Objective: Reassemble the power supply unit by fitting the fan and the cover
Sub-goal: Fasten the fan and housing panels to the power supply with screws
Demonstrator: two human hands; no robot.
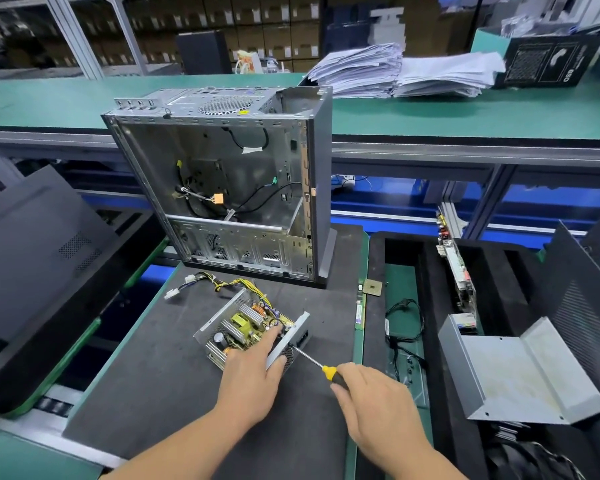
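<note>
Your right hand (374, 403) is nearest, fingers curled round the yellow-and-black handle of a screwdriver (321, 365); its thin steel shaft runs up and left, and the tip meets the perforated side wall of the open grey metal power supply unit (243, 327). Your left hand (253, 372) rests on that unit's near corner, fingers fairly straight and reaching in over the circuit board, the thumb lying against the outer mesh wall. The unit sits tilted on the dark foam mat (174, 375), lid off, with yellow transformers and finned heat sinks showing. A bundle of yellow and black wires with white plugs (208, 284) trails from its far end across the mat.

To your right, well apart from the unit, the folded grey sheet-metal cover (520, 372) lies in the black foam tray (440, 271), inner face up. I cannot make out the fan in this view. A loose black cable (404, 320) lies on the green strip between mat and tray, and a green circuit board (454, 265) stands on edge in a tray slot farther back.

Beyond the unit, the stripped silver desktop computer case (229, 188) stands upright at the far edge of the mat, side open toward you, loose wires hanging inside. A dark grey panel (39, 258) leans at your left. Farthest off, stacks of white papers (402, 71) lie on the green bench (49, 102).
</note>
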